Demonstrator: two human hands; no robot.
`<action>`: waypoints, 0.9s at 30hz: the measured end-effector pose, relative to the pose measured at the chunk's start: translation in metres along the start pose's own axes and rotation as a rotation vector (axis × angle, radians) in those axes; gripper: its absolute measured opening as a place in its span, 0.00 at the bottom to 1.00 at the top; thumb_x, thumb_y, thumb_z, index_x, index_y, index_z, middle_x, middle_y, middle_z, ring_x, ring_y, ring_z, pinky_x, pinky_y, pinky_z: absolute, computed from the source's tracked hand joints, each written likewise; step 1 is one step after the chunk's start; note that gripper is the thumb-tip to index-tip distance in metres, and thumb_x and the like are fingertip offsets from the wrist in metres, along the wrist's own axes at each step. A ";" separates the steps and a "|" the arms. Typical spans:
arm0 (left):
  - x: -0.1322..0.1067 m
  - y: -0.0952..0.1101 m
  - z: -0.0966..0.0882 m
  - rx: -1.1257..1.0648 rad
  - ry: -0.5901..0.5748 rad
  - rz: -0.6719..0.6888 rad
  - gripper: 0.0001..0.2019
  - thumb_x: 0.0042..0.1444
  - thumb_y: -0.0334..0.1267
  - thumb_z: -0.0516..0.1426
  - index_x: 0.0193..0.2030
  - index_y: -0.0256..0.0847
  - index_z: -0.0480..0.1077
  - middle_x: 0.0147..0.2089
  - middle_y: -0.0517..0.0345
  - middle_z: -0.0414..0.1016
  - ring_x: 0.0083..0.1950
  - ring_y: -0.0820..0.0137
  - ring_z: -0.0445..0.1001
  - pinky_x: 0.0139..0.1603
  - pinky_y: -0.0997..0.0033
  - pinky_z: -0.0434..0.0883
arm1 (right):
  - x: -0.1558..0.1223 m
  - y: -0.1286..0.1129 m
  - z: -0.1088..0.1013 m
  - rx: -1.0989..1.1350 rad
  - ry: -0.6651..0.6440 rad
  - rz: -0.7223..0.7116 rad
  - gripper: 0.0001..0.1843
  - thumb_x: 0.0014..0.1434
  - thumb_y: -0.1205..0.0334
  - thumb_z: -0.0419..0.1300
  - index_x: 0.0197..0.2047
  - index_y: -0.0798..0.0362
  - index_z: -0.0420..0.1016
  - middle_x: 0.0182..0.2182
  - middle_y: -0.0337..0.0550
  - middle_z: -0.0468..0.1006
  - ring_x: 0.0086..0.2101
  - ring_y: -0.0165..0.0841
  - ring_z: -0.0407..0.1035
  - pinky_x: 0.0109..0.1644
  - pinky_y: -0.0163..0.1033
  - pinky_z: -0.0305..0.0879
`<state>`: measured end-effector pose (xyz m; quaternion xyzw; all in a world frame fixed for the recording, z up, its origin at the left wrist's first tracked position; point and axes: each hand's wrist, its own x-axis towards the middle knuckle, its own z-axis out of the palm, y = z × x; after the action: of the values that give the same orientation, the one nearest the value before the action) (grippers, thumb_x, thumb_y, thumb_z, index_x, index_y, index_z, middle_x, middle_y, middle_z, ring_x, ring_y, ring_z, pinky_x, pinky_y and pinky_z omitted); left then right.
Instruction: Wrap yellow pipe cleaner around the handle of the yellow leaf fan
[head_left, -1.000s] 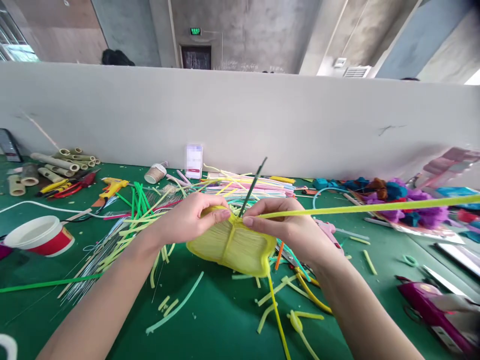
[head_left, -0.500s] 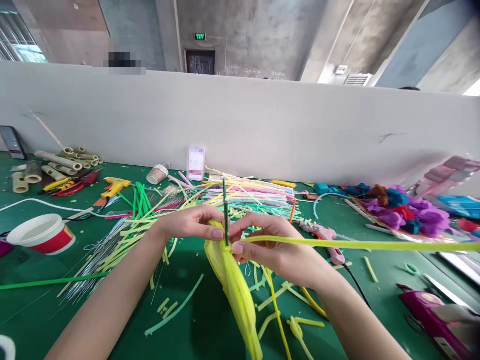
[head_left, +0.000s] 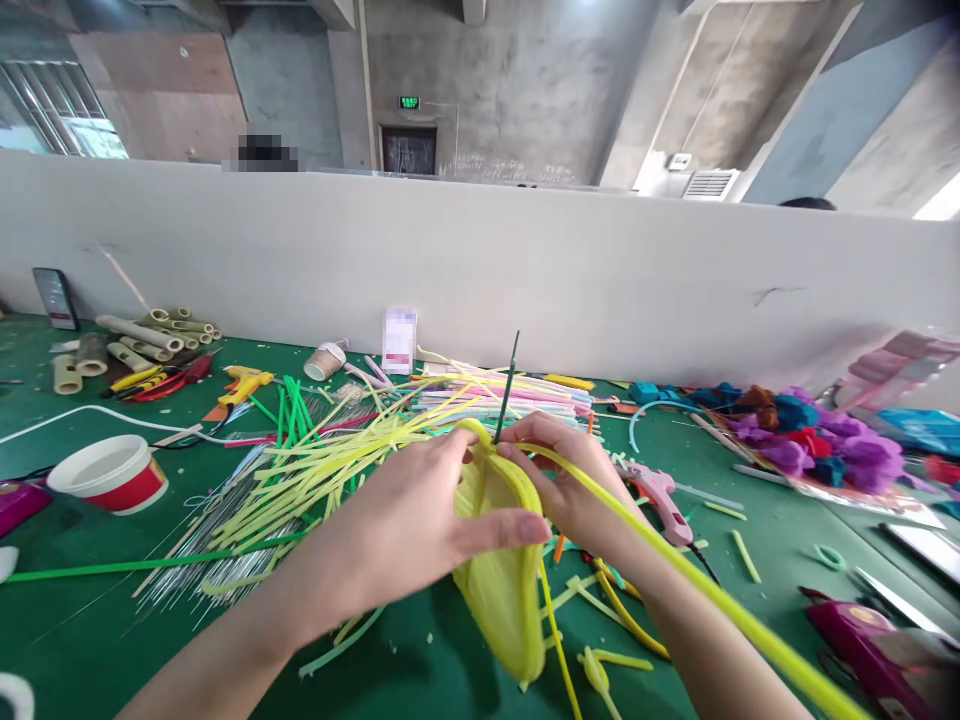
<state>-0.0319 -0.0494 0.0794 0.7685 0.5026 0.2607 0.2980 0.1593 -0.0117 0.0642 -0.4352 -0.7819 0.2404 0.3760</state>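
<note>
I observe the left hand (head_left: 427, 520) across the upper part of the yellow petal (head_left: 499, 595), its thumb stretched over the front face; most of its fingers are hidden behind the work, so I cannot tell whether it is closed on the petal. I observe the right hand (head_left: 574, 475) set narrow, finger and thumb pinching the yellow strip (head_left: 720, 595) at the foot of the dark green stem (head_left: 509, 385). The petal is located at centre, tilted, its thick rim directed down toward the table (head_left: 367, 690); its upper end meets the stem between the two hands. The stem projects upward from this joint, leaning slightly right. From the pinch, the strip passes over the right wrist and along the forearm to the lower right. Left of the left hand, I note a pile of pale strips (head_left: 300, 480) above a bundle of wires (head_left: 169, 560), with a cup (head_left: 109, 475) farther left. Right of the right hand lies a pink glue gun (head_left: 664, 500). Beyond the hands is a pink bundle (head_left: 510, 398); behind it, a phone (head_left: 399, 340) stands against the white panel (head_left: 600, 270). A yellow glue gun (head_left: 244, 387) lies near the bamboo (head_left: 146, 335).
</note>
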 end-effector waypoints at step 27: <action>0.065 -0.061 0.026 -0.551 0.165 0.206 0.39 0.46 0.76 0.52 0.35 0.37 0.78 0.34 0.52 0.78 0.37 0.63 0.72 0.41 0.68 0.68 | 0.004 -0.001 -0.021 0.157 -0.233 -0.014 0.03 0.55 0.60 0.69 0.30 0.48 0.83 0.32 0.40 0.78 0.34 0.33 0.71 0.41 0.41 0.66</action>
<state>-0.0279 0.0255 0.0240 0.6818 0.3549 0.4777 0.4253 0.1743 -0.0078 0.0784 -0.3680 -0.8022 0.3471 0.3172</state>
